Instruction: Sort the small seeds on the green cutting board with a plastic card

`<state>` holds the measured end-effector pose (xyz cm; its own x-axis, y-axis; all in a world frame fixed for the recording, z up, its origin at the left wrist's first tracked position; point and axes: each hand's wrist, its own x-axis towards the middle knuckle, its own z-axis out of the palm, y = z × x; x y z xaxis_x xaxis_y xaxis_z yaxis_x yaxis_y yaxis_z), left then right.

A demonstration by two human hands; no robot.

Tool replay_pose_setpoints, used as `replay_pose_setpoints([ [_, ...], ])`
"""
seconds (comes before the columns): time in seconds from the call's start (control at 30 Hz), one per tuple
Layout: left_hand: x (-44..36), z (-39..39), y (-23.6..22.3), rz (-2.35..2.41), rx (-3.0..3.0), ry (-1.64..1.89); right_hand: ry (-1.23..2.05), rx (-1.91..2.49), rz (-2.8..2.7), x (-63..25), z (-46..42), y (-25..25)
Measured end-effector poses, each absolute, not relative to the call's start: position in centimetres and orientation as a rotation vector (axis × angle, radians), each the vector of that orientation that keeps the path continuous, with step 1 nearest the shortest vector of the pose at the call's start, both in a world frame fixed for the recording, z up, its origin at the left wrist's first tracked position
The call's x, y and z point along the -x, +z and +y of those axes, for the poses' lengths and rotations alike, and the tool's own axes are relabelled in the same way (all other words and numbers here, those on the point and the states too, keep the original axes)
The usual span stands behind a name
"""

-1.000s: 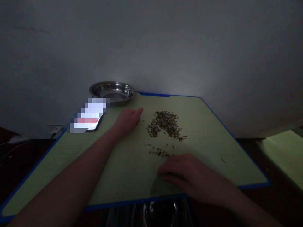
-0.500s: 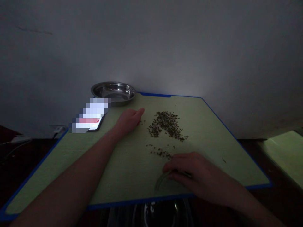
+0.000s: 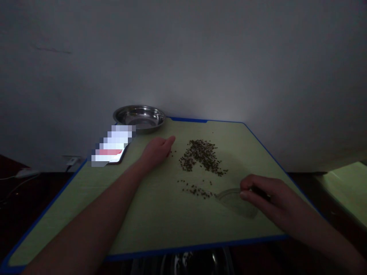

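Pinching rim of clear dish (image 3: 239, 206) between right hand's (image 3: 272, 193) thumb and fingers, at four o'clock from our main seed pile (image 3: 202, 154). Left hand (image 3: 156, 151) at nine, thumb extended; we cannot tell its grip. Farther, metal basin (image 3: 140, 118) at ten.

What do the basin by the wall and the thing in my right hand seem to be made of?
Basin: polished metal, likely stainless steel, given its silvery sheen and bright reflections.
Clear dish or lid in your right hand: smooth glass or clear plastic; the tabletop shows through, but dim light leaves which open.
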<state>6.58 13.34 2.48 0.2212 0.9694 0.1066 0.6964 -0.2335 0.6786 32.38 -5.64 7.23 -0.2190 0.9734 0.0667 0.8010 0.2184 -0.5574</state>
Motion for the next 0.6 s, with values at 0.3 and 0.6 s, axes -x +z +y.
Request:
replay_pose_setpoints([
  [0.3,-6.4,13.3,2.4,1.5,-1.988,0.739,0.74,1.512,-2.143,-31.0,-6.3,6.6],
  [0.6,-6.4,13.5,2.4,1.516,-1.983,0.726,0.593,1.56,-2.266,-27.0,-5.4,5.2],
])
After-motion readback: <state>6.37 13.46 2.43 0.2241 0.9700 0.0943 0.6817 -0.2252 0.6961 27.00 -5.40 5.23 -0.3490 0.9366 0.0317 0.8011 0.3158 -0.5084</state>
